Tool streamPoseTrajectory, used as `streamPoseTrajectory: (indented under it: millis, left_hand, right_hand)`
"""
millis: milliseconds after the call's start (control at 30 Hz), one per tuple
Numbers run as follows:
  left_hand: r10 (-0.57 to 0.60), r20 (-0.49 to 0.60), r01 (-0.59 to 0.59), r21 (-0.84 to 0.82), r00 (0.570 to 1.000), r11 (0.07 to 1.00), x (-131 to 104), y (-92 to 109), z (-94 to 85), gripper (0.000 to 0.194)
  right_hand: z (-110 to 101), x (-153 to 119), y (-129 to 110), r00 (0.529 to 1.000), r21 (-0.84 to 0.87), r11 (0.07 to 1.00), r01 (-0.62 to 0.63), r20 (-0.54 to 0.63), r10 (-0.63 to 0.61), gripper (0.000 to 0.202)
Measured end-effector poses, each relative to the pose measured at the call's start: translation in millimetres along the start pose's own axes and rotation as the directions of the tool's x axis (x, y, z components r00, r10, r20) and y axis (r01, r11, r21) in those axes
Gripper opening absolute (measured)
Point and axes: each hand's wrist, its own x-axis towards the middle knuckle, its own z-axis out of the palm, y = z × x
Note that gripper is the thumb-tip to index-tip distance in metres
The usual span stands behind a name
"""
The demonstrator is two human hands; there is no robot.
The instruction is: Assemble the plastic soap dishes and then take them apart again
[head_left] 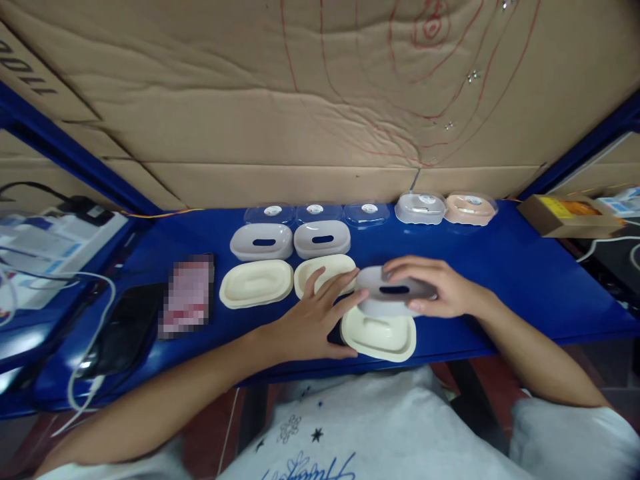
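Observation:
My right hand (437, 287) grips a light grey oval dish (395, 301) with a dark slot in its floor, fingers on its far rim and thumb at its near side. Below the dish lies a cream oval tray (385, 337), partly covered by it. My left hand (323, 313) has its fingers spread, the index fingertip at the left end of the grey dish and the thumb by the cream tray's left edge. Under the left fingers is another cream tray (303, 277). To the left rests a third cream tray (257, 283).
Two grey slotted dishes (261, 241) sit behind the trays. Clear lids (270, 213) line the back, with lidded grey (420, 208) and peach boxes (470, 209) beyond. A pixelated pink item (187, 295), black pouch (130, 327) and white cable (95, 333) lie left; a cardboard box (570, 217) stands right.

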Motion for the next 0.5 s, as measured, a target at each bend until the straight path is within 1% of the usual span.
streamPoseTrajectory:
  millis: [67,100,167,233,300,400,500]
  left_hand:
    - [0.023,-0.015,-0.023,0.046,1.000,0.999,-0.6,0.5,-1.8,0.108]
    - [0.046,-0.016,-0.045,0.058,0.999,0.997,-0.8,1.5,-3.1,0.100]
    - [0.103,-0.012,-0.102,0.067,0.995,0.993,-1.3,4.6,-5.7,0.076]
    - [0.152,-0.018,-0.151,0.061,0.988,0.987,-1.8,8.0,-7.5,0.054]
    - [0.182,-0.031,-0.180,0.048,0.983,0.982,-2.0,10.2,-8.1,0.042]
    - [0.201,-0.037,-0.201,0.007,0.979,0.980,-1.1,10.5,-8.7,0.036]
    - [0.217,-0.022,-0.218,-0.052,0.976,0.975,0.8,9.5,-10.7,0.033]
  right_hand:
    - [-15.6,-3.9,14.5,0.990,-0.080,0.992,-0.100,-0.113,0.090,0.041]
    - [-21.3,-6.0,23.3,0.977,-0.136,0.977,-0.162,-0.164,0.139,0.040]
    - [-26.6,-10.2,42.4,0.951,-0.246,0.932,-0.266,-0.225,0.212,0.041]
    - [-23.5,-13.3,60.5,0.944,-0.310,0.901,-0.305,-0.221,0.244,0.044]
    - [-14.3,-15.0,74.0,0.950,-0.339,0.890,-0.305,-0.168,0.262,0.046]
    - [2.9,-14.3,82.8,0.942,-0.391,0.857,-0.335,-0.108,0.318,0.047]
    - [16.1,-9.6,82.5,0.920,-0.440,0.810,-0.388,-0.132,0.369,0.049]
